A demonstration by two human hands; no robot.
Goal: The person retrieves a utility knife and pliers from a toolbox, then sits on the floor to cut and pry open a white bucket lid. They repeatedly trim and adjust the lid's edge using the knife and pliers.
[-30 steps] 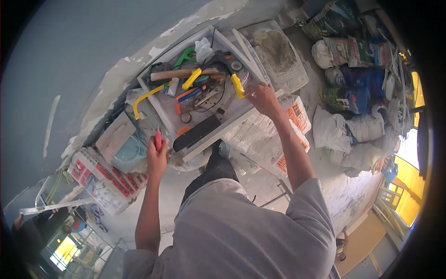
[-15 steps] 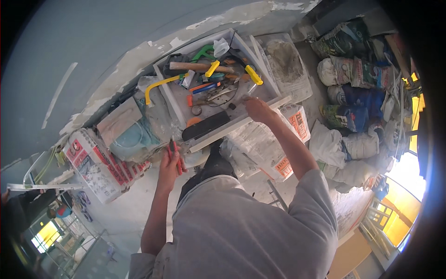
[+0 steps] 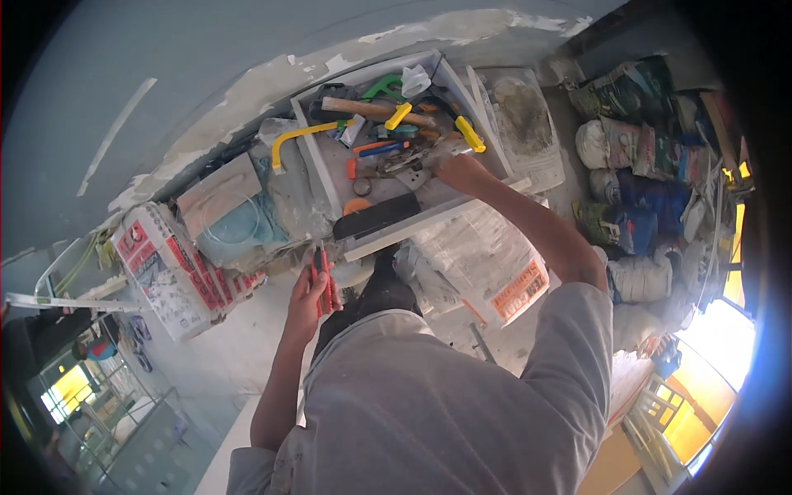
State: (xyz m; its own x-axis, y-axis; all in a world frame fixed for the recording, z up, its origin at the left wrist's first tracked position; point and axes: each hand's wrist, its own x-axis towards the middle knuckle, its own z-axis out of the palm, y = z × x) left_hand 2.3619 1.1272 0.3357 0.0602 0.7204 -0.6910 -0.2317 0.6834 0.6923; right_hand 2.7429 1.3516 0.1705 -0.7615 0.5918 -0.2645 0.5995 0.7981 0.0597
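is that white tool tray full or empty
Full. The white tray is crowded with tools: a wooden-handled hammer, yellow-handled pieces and a black bar, and the right hand reaches in among them.

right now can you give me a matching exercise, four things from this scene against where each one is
Things:
1. pliers
2. hammer
3. right hand
4. yellow clamp

Places:
A. hanging over the tray's left wall
B. in the left hand
C. lying at the far end of the tray
D. reaching into the tray's right side

Pairs: 1-B, 2-C, 3-D, 4-A
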